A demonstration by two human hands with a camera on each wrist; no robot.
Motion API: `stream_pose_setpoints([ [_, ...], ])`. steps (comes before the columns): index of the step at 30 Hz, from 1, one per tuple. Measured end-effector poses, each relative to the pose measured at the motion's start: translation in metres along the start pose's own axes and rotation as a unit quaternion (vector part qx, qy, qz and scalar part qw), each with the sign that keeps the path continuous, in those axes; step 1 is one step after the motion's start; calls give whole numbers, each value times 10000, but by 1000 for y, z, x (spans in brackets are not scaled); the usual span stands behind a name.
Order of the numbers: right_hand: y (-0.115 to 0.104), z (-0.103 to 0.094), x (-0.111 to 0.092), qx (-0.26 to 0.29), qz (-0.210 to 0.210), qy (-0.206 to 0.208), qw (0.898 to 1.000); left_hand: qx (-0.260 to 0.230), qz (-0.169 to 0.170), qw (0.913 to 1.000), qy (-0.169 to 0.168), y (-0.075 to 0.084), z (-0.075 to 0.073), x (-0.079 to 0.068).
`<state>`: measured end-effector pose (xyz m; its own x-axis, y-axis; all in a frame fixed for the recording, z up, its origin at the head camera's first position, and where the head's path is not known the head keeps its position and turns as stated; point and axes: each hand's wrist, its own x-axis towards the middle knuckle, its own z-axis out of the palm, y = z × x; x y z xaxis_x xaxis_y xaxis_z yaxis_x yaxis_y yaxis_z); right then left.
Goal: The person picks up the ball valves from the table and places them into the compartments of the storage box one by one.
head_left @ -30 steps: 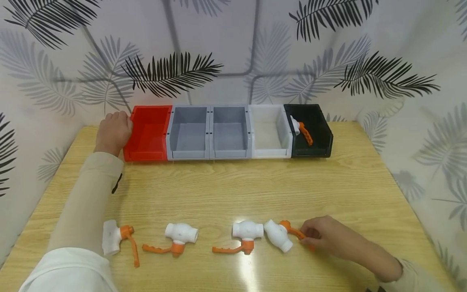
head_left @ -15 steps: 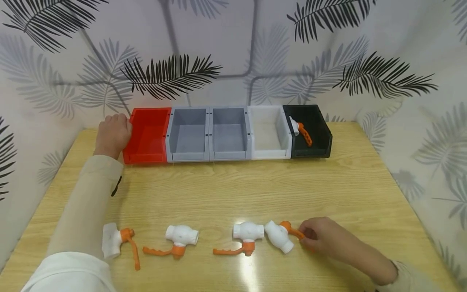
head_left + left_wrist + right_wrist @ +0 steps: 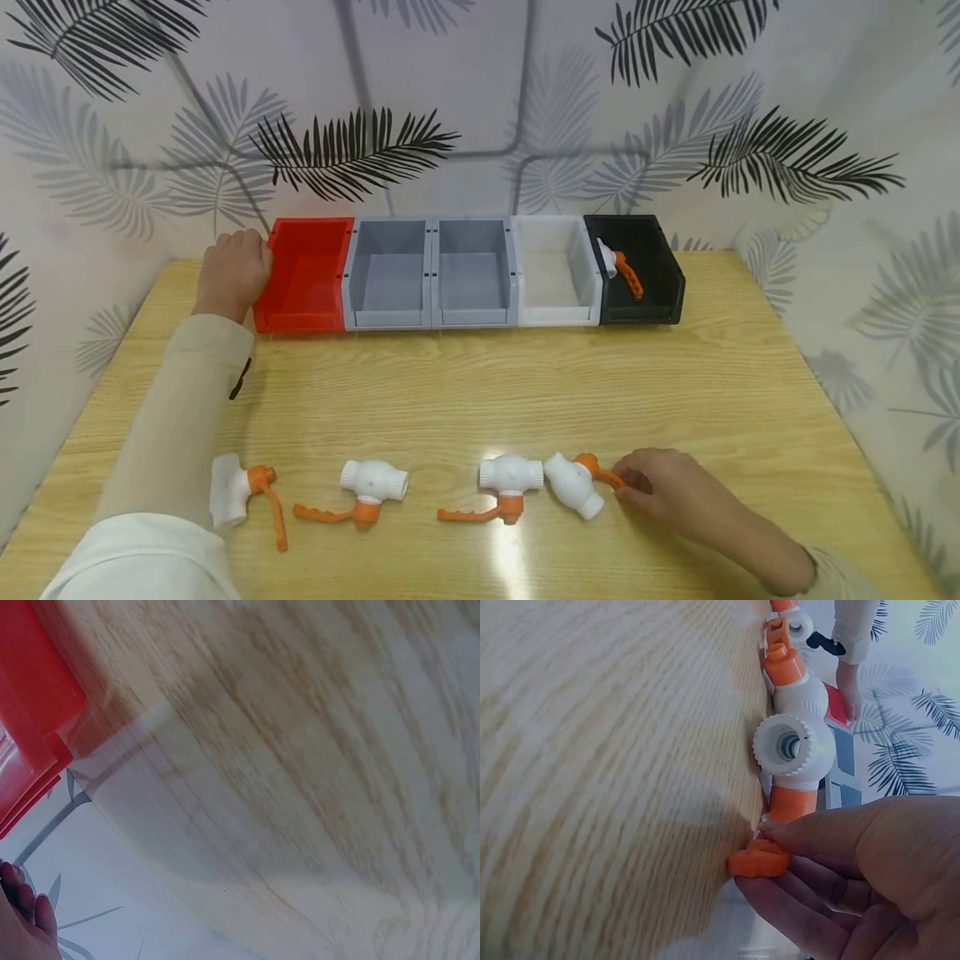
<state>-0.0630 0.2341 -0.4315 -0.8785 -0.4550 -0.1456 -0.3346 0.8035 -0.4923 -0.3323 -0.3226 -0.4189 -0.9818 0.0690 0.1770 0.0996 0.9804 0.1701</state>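
On the bench [image 3: 450,375] at five o'clock, the right hand [image 3: 669,492] pinches a white valve [image 3: 573,486] by its orange handle [image 3: 604,476]; at nine, the left hand [image 3: 233,271] curls beside a red bin [image 3: 303,283], grip unclear.

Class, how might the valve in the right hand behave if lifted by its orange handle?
The valve is probably stiff, judging by its moulded, plastic-looking surface. Its bulky white body sits away from the right hand, so that end may tip downward when lifted.

head camera faces forward and down over the table [image 3: 450,383]; the left wrist view, close in, shares its red bin [image 3: 300,321]; the right, low and close, its row of valves [image 3: 821,754].
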Motion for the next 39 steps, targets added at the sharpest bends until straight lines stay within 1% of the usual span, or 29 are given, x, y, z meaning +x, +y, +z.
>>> stream_pose_setpoints([
  [3,2,1,-1,-27,-146,79,9999,-3,9,10000,48,1,0,0],
  [8,3,2,-2,-40,-171,97,9998,5,54,9998,165,1,0,0],
  [11,3,1,-2,-20,-281,119,9995,-13,69,9997,216,0,0,1],
  [15,3,0,-2,58,-466,172,9988,-38,14,9999,163,0,0,0],
  [19,3,0,-3,168,-555,278,9979,-28,-22,10000,92,1,0,0],
  [26,2,-3,-5,170,-616,481,9968,-10,-63,10000,36,1,1,0],
  [35,2,-10,0,224,-636,481,9966,-24,-81,10000,29,2,0,-1],
  [39,3,-12,3,220,-559,457,9971,-25,-115,9999,3,3,-1,-2],
])
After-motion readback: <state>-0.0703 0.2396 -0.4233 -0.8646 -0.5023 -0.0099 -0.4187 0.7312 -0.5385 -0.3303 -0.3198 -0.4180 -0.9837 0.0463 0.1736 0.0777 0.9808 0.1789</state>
